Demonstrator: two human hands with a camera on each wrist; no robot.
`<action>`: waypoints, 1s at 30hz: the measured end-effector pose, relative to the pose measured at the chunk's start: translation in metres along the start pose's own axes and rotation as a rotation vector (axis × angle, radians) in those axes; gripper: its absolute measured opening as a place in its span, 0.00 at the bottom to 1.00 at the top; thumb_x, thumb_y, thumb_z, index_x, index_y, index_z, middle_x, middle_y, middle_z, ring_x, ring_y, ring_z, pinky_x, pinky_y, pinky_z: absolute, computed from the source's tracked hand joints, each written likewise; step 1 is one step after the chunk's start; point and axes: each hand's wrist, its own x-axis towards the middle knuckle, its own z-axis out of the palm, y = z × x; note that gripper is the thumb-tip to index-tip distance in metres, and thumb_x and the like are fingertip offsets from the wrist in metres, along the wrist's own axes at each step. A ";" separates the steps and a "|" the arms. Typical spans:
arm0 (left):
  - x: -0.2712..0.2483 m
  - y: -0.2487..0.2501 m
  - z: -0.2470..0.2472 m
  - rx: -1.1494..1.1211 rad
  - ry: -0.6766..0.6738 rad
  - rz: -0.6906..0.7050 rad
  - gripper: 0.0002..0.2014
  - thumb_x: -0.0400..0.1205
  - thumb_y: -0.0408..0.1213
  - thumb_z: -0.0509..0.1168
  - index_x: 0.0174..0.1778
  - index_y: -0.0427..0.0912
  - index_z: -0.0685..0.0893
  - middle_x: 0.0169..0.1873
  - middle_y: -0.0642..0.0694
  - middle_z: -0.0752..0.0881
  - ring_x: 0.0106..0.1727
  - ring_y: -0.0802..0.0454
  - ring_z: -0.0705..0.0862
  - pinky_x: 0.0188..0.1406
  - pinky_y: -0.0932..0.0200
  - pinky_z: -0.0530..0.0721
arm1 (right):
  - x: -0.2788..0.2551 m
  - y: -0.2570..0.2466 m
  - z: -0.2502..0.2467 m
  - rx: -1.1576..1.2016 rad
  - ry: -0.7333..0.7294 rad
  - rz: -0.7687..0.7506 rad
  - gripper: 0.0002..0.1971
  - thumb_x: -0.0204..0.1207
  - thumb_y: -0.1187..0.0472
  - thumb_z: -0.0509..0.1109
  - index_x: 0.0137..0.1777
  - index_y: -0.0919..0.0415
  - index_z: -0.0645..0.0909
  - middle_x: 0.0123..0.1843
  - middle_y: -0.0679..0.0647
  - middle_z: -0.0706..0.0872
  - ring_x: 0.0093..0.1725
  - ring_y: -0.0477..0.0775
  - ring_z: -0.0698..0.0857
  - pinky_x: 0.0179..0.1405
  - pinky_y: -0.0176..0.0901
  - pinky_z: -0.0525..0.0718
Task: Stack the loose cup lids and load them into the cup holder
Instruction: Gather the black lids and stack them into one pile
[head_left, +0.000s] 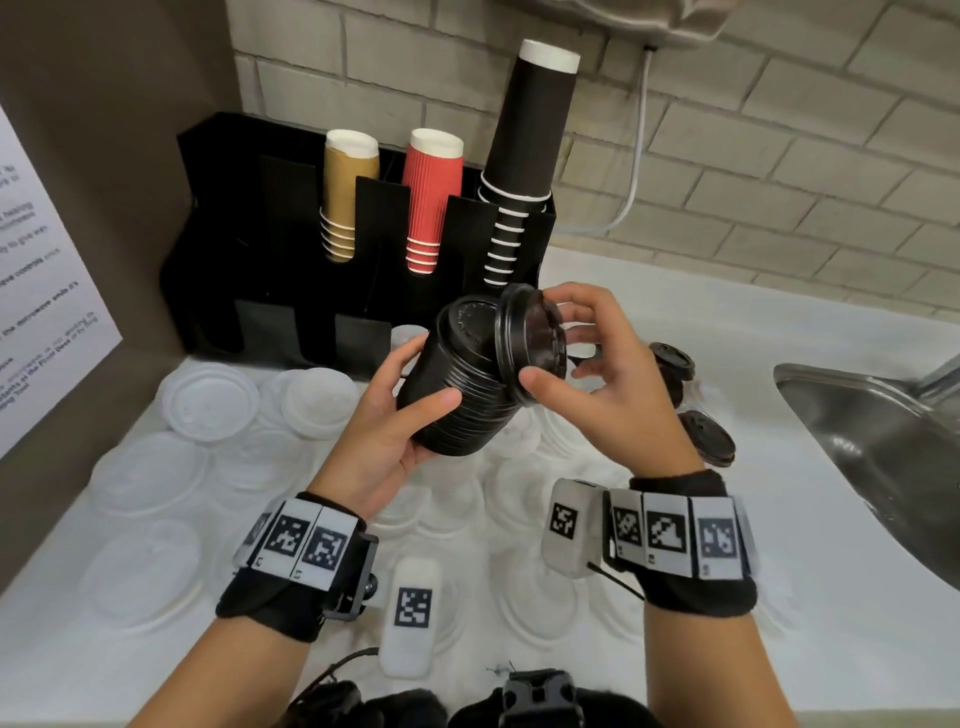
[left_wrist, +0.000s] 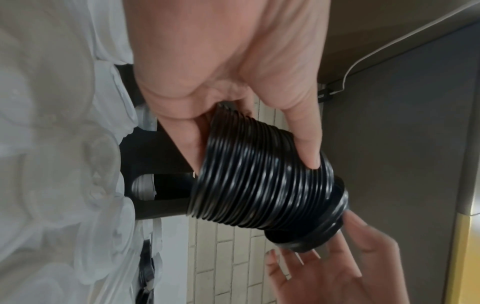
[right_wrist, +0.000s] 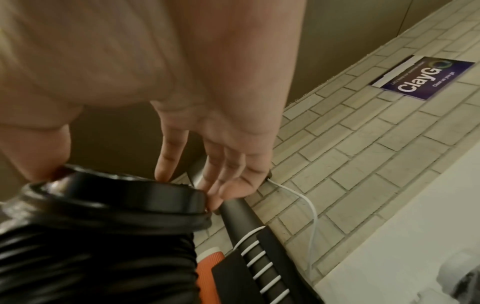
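My left hand (head_left: 415, 379) grips a tall stack of black cup lids (head_left: 457, 384), tilted, above the counter; in the left wrist view the thumb lies across the stack's ribbed side (left_wrist: 259, 181). My right hand (head_left: 556, 338) pinches one black lid (head_left: 530, 343) by its rim and holds it slanted against the stack's top end (right_wrist: 124, 197). The black cup holder (head_left: 363, 234) stands just behind, with gold, red and black cups in its upper slots. Two loose black lids (head_left: 670, 361) (head_left: 709, 436) lie on the counter to the right.
Several clear lids (head_left: 208, 400) are scattered over the white counter around and below my hands. A steel sink (head_left: 883, 441) lies at the right. A brown wall with a printed notice (head_left: 41, 260) closes the left side. A white cable (head_left: 636, 156) hangs down the brick wall.
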 end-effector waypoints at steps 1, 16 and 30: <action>-0.001 0.001 -0.001 0.014 -0.004 0.004 0.34 0.70 0.37 0.74 0.73 0.59 0.75 0.65 0.48 0.85 0.65 0.48 0.85 0.47 0.54 0.88 | 0.001 -0.001 0.001 -0.003 -0.001 0.000 0.26 0.65 0.53 0.75 0.64 0.44 0.75 0.59 0.43 0.81 0.57 0.46 0.81 0.48 0.42 0.81; -0.009 -0.004 0.003 0.023 -0.070 -0.003 0.26 0.69 0.39 0.76 0.62 0.65 0.83 0.62 0.48 0.87 0.63 0.46 0.86 0.47 0.55 0.88 | 0.001 -0.011 0.006 -0.070 -0.069 -0.035 0.22 0.64 0.55 0.74 0.60 0.44 0.81 0.57 0.42 0.83 0.59 0.39 0.79 0.54 0.32 0.75; -0.007 -0.004 0.004 -0.080 -0.028 0.009 0.32 0.71 0.37 0.74 0.73 0.55 0.75 0.62 0.47 0.87 0.64 0.47 0.86 0.48 0.54 0.88 | 0.010 0.036 -0.030 0.134 0.186 0.205 0.23 0.72 0.40 0.70 0.68 0.36 0.74 0.69 0.42 0.77 0.67 0.41 0.77 0.53 0.28 0.76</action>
